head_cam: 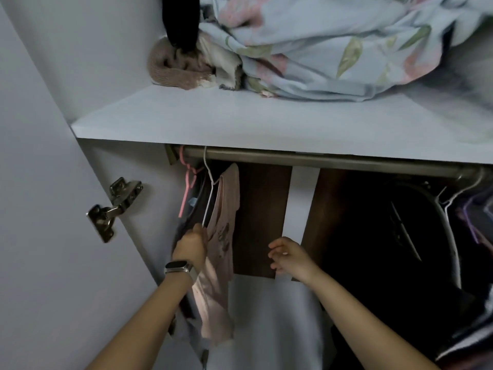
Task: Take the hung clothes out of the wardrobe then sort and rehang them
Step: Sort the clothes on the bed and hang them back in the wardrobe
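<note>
Forearms enter from the bottom edge, both bare; I log them first as the nearest items.

Left hand point(190, 245): raised to the far left end of the wardrobe, a watch point(179, 267) with a metal band on its wrist. Fingers are curled in among the garments at the lower part of a white hanger point(209, 188); whether they pinch the hanger or the cloth beside it I cannot tell.

Right hand point(286, 256): held in the air in front of the wardrobe's back panel point(262, 217), fingers loosely spread and slightly bent, holding nothing.

Pink garment point(222, 236): hangs on the white hanger, just right of my left hand, its hem falling past the wrist.

Dark garment point(198, 198): hangs behind the pink one, on a pink hanger point(186, 182), against the left wall.

Rail point(320, 158): metal, running under the shelf point(240, 121); both hanger hooks sit at its left end.

Right end of rail: more white hangers point(450, 228) carrying dark and purple clothes, well apart from the left group.

Shelf contents: floral blue bedding point(333, 49), a brown knit item point(170, 68), a black item point(182, 20).

Door hinge point(113, 206): metal, on the left.
</note>
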Demonstrator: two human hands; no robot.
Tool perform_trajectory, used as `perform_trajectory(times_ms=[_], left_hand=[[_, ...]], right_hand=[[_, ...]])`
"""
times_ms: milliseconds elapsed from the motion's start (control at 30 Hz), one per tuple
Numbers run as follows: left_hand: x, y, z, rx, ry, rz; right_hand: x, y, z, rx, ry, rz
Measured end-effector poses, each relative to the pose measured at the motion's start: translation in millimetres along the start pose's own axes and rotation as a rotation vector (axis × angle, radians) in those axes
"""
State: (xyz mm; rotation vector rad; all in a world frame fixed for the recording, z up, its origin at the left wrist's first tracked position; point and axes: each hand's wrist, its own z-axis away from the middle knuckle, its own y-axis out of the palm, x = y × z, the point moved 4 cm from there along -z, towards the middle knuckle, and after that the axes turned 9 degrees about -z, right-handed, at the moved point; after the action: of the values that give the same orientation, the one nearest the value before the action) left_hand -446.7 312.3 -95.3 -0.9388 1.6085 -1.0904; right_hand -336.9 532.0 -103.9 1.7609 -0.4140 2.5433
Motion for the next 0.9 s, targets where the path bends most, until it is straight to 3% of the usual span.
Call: perform_trajectory(times_ms=[167, 300, 400, 467, 533, 600, 733, 900], left_hand=[[-1.3, 0.8, 14.2, -0.025, -0.044, 0.092], [-18.7, -14.0, 42.8, -0.19, -0.13, 0.057], [-53.0, -22.4, 72.9, -0.309, 0.048, -0.037], [-78.0, -2.3, 89.3, -0.13, 0.24, -0.081], [-94.3, 27.8, 105.2, 0.153, 0.286, -0.011], [-110.7, 49.9, 121.9, 0.32, 0.34, 0.013], [-158.8, 68.5, 158.3, 0.501, 0.551, -0.027], [-238.4, 79.6, 238.6, 0.59, 0.858, 0.021]], right_hand=[[-20.9, -10.6, 14.0, -0.049, 0.056, -0.02], [-41.8, -23.3, 33.3, -0.111, 0.081, -0.018], [-55.7, -35.9, 54.4, -0.182, 0.075, -0.002], [-69.4, -46.8, 70.7, -0.24, 0.043, 0.088], [-85.9, -58.9, 95.5, -0.307, 0.047, 0.161], [-107.5, -71.4, 128.0, -0.365, 0.069, 0.17], [-143.4, -96.5, 215.6, -0.506, 0.131, 0.122], [-187.7, -105.5, 341.2, -0.714, 0.222, 0.092]])
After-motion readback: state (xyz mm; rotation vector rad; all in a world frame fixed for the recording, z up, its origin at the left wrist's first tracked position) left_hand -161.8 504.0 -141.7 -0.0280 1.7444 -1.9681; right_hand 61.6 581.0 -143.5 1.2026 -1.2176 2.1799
